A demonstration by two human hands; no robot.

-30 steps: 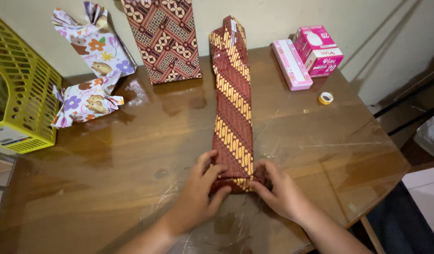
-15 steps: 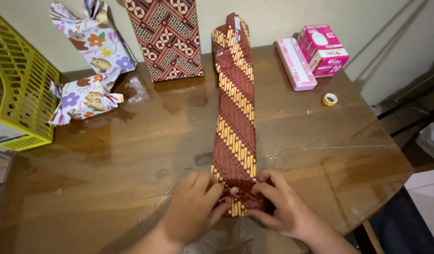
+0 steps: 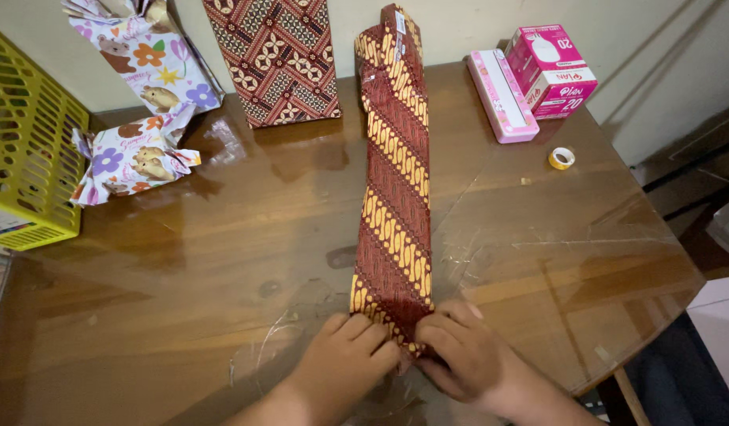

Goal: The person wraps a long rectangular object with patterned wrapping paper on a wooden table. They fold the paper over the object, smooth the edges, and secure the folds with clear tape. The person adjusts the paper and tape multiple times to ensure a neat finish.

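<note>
Head view, looking down on a glossy brown wooden table point(image 3: 183, 260); a long narrow parcel point(image 3: 396, 181) wrapped in maroon and gold patterned paper lies down the middle, its far end propped against the wall, its near end at the table's front edge; the left hand point(image 3: 350, 364) presses on that near end from the left, fingers together and curled onto the paper; the right hand point(image 3: 459, 355) meets it from the right, fingers bent and pinching the folded paper tip; both hands touch the parcel and nearly touch each other.

Far left, a yellow slotted plastic basket point(image 3: 29, 150) with a white label low on its side; beside it a small gift point(image 3: 131, 158) in white floral paper with cartoon animals, ends twisted, lying flat; behind it a taller gift point(image 3: 147, 63) in the same paper, leaning on the wall; next along, an upright package point(image 3: 273, 59) in brown lattice-patterned paper.

Far right, a flat pink oblong case point(image 3: 502, 99); just beside it a pink and white carton point(image 3: 550, 71); nearer, a small yellow tape roll point(image 3: 562, 158) alone on the wood.
</note>
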